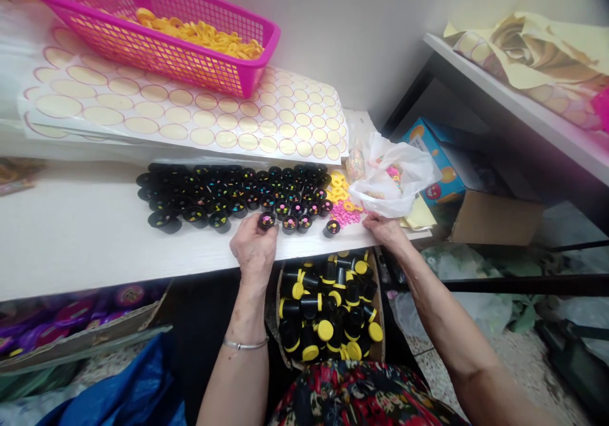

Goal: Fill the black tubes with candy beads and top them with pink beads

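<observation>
My left hand (254, 245) rests at the front edge of the white shelf (95, 236), its fingers closed on a small black cup (266, 221) that has coloured bits inside. Several more black cups (228, 191) stand in rows behind it. My right hand (385, 229) lies fingers-down at the shelf's edge by a pile of pink rings (347, 213); its fingertips are pinched together and what they hold is too small to make out. One black cup (332, 227) stands alone between my hands. Yellow rings (339, 186) lie beyond the pink ones.
A white plastic bag (394, 179) sits right of the rings. A pink basket (157, 26) of yellow rings rests on round-sticker sheets (190, 115). Below the shelf is a carton of black tubes with yellow caps (328, 305). A blue box (432, 160) and a cardboard box (495, 220) stand to the right.
</observation>
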{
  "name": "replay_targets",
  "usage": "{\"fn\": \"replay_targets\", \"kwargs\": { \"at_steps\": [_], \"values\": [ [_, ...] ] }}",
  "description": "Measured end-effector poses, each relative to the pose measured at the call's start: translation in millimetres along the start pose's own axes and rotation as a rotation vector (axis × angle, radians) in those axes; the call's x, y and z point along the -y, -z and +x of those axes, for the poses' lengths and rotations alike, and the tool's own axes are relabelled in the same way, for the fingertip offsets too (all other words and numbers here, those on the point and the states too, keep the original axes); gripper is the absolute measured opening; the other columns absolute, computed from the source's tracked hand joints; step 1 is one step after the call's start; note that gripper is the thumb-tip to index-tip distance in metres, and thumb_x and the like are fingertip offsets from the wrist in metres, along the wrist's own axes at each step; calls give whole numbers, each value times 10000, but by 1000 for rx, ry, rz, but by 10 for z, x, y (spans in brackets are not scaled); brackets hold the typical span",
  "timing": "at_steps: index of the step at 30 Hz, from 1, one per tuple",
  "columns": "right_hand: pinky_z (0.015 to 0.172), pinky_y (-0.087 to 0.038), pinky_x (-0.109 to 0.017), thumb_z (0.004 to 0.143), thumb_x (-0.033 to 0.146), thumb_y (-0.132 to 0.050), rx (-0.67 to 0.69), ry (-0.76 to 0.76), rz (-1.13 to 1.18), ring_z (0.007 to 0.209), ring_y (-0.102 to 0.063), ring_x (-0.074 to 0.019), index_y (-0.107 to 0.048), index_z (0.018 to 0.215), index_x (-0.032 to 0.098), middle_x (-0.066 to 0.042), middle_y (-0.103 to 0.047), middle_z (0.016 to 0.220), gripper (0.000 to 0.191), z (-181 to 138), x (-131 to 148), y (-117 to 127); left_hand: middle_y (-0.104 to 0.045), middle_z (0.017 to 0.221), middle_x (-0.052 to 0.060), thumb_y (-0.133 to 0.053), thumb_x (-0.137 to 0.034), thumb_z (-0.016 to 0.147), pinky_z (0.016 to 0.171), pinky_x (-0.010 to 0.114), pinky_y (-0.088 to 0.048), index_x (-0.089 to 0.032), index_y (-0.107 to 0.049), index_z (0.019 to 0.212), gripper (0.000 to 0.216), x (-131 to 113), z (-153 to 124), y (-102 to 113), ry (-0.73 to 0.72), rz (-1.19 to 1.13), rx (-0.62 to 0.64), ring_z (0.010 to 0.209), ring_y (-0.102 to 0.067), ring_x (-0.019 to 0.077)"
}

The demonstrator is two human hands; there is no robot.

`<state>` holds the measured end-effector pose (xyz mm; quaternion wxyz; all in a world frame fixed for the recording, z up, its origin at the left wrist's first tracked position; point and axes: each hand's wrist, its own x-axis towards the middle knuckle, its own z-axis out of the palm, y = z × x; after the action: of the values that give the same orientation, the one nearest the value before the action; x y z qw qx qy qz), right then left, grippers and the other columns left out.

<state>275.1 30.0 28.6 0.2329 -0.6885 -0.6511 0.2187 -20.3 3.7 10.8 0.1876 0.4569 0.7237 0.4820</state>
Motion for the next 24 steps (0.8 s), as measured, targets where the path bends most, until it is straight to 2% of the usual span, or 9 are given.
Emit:
{"fn": "replay_targets", "kwargs": {
  "at_steps": [4,8,13,16,20,24],
  "values": [
    [614,-403,-302,690,313,-471,-52,23,-24,550,-485,-168,-473,459,218,14,-495,464,250,-63,6,-16,-540,688,-40,-640,-306,641,643,253,-418,-206,-687,858,244,47,6,-20,-13,-1,-15,599,-491,111],
    [697,-428,-329,724,307,-488,-93,41,-130,702,-590,-223,-637,626,203,-36,-633,622,207,-190,22,-37,-538,684,-39,-630,-288,647,646,264,-423,-211,-682,840,215,68,6,-29,-29,-10,-12,593,-492,115],
    [691,-441,-381,771,264,-468,-134,56,-311,732,-609,-268,-676,714,215,-93,-664,700,221,-259,117,-95,-535,684,-37,-619,-284,662,624,260,-417,-215,-677,832,193,63,-6,-23,-24,-13,-17,589,-489,115],
    [761,-457,-391,809,281,-479,-170,209,-153,821,-610,-260,-683,827,224,-84,-677,808,213,-216,327,-99,-532,681,-37,-613,-269,666,616,252,-409,-213,-674,834,187,52,-10,-11,-33,-8,-5,584,-482,110],
    [778,-458,-340,865,293,-478,-93,431,98,805,-585,-196,-657,829,230,-38,-630,799,193,-1,750,-115,-538,692,-36,-602,-250,671,617,249,-405,-212,-674,835,183,43,-11,-1,-37,-16,-2,589,-488,108],
    [733,-440,-314,859,238,-499,-3,564,83,781,-545,-174,-650,767,218,-37,-577,787,177,321,1060,-232,-534,690,-36,-602,-246,672,615,250,-403,-211,-674,824,172,30,-12,11,-30,-29,0,584,-484,105]
  ]
}}
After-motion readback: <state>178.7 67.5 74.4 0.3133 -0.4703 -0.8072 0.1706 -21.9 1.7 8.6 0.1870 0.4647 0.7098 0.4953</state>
